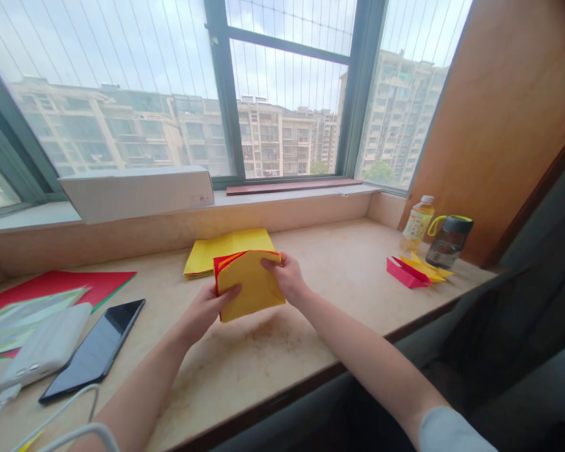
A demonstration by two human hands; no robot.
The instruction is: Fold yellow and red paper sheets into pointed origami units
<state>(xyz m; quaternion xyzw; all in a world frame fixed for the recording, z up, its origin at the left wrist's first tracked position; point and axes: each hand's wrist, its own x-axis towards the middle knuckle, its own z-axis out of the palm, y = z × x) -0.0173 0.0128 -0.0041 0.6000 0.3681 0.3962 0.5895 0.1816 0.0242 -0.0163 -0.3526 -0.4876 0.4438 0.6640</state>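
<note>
A stack of coloured paper [252, 285], yellow in front with red and orange sheets showing behind its top left edge, is held up above the counter. My left hand [213, 304] grips its left side, thumb across the front. On the upper right corner, my right hand [286, 276] has its thumb on the front face; the fingers behind are hidden. Just beyond the held stack lies another pile of paper [238, 243] with a yellow sheet on top, its near part covered by the held stack.
On the left lie red paper [108, 282], a white power bank [51, 345] with a cable, and a dark phone [96, 348]. Folded pink and yellow paper pieces [407, 273], a drink bottle [417, 223] and a dark cup [449, 242] stand right. A white box [141, 194] rests on the windowsill.
</note>
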